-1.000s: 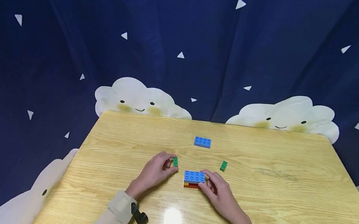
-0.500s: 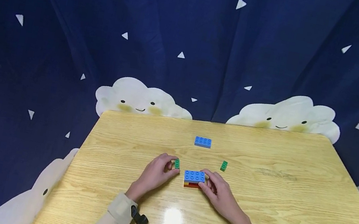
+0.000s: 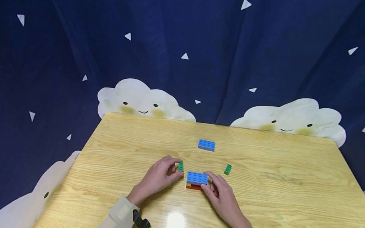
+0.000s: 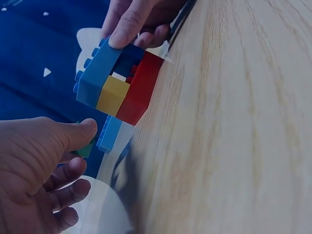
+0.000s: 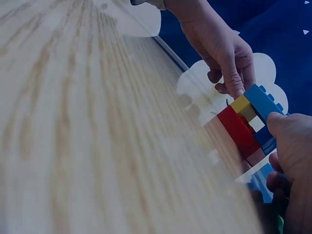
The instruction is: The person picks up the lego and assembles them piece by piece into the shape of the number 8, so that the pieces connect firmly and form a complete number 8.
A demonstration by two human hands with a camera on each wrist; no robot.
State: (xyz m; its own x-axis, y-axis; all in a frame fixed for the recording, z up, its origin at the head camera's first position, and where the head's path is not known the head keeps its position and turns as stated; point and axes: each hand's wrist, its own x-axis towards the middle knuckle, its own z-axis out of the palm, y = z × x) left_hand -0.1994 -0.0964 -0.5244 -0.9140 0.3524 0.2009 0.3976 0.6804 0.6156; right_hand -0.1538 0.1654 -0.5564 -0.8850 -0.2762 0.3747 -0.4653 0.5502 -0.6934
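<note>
My left hand (image 3: 158,173) pinches a small green toy brick (image 3: 181,166) between thumb and index finger, just left of a brick stack. That stack has a red brick (image 4: 142,90) at the bottom, a yellow brick (image 4: 113,95) and a darker blue brick (image 4: 128,57) in the middle with a gap between them, and a long blue brick (image 3: 197,178) on top, studs up. Thumb and fingers of my right hand (image 3: 223,200) grip the stack at its right end. In the left wrist view the thumb (image 4: 80,131) partly hides the green brick.
A second long blue brick (image 3: 206,145) lies farther back on the wooden table (image 3: 290,206). Another small green brick (image 3: 227,169) lies behind my right hand. Beyond the table's far edge hangs a dark blue curtain (image 3: 170,18) with clouds and white triangles.
My left hand has shifted slightly right with the green brick, closer to the stack. The stack and my right hand have moved a touch to the left.
</note>
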